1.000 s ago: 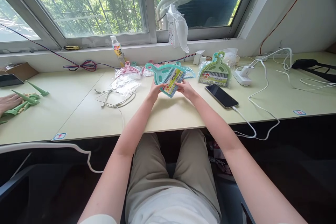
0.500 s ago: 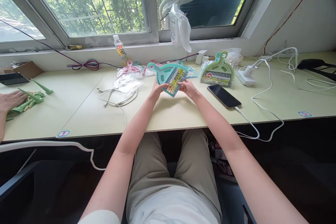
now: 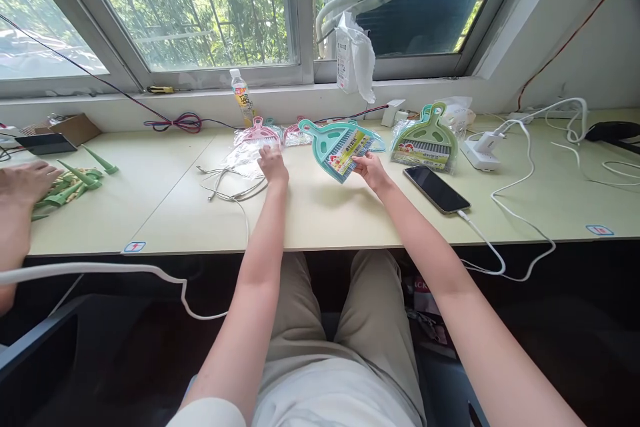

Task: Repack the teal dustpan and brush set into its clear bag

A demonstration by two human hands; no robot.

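Right hand [image 3: 369,167]: grasping teal dustpan set [image 3: 340,145] by its lower edge, tilted above the desk. Left hand [image 3: 273,163]: resting on clear plastic bag [image 3: 245,155]; grip cannot be told. Phone [image 3: 436,188] lies just right of the right hand.

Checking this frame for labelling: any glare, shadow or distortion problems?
Head view: daylight from the window is bright but not blown out; the teal plastic dustpan in the right hand casts a soft shadow on the pale desk; wide-angle bending curves the desk edge.

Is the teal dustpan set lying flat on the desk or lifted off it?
Lifted and tilted: the right hand alone holds the teal dustpan set above the desk.
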